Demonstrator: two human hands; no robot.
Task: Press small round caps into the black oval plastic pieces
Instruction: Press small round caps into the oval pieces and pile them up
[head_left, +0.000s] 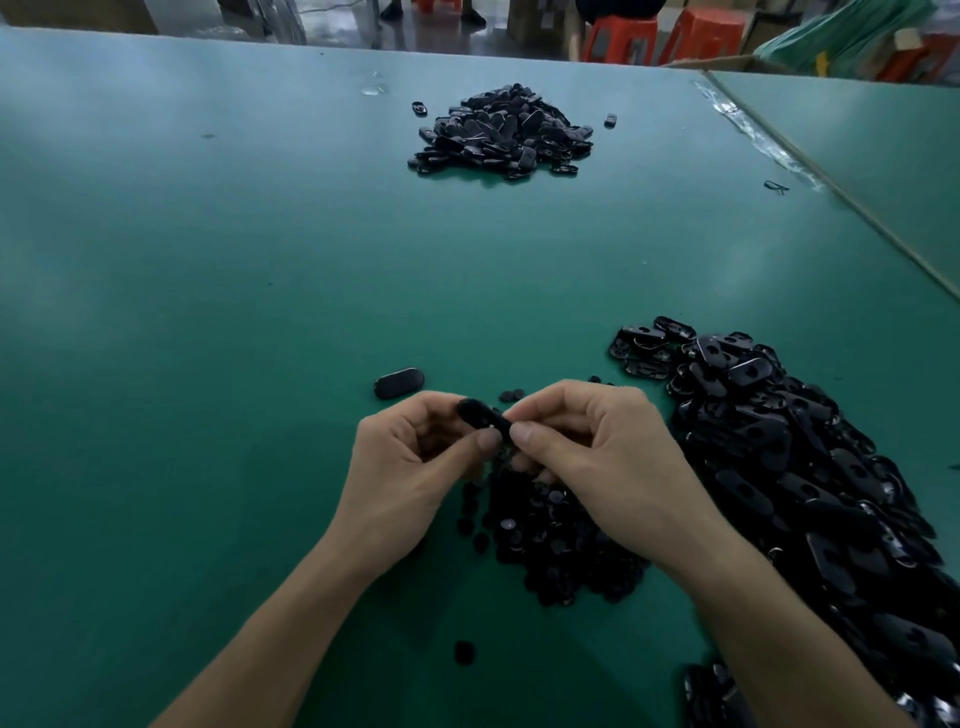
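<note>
Head view: a black oval plastic piece (480, 417), smooth and matte with rounded ends, is held between both hands just above the table. The left hand (410, 460) curls its fingers behind the piece's far end, with the thumb pressed near its middle. The right hand (589, 449) pinches the near end between thumb and forefinger, so the two thumb tips almost meet. Whether a cap sits under the right thumb cannot be told.

Directly below the hands lies a loose pile of small round caps (553, 540), flat black discs, some glinting at the rim. A few more caps (511, 396) lie just beyond the fingers, and a single cap (464, 652) rests apart between the forearms.

Just left of the hands, one oval piece (399, 383) lies flat on its own. To the right a big heap of oval pieces (810, 467) spreads toward the near edge; many are glossy and show a dark cut-out. Well apart at the far side sits a second, smaller heap (501, 132) of the same black ovals.

Everything rests on a table (208, 312) covered with a smooth green mat that has a dull sheen. Red plastic stools (618, 41) stand beyond it.
</note>
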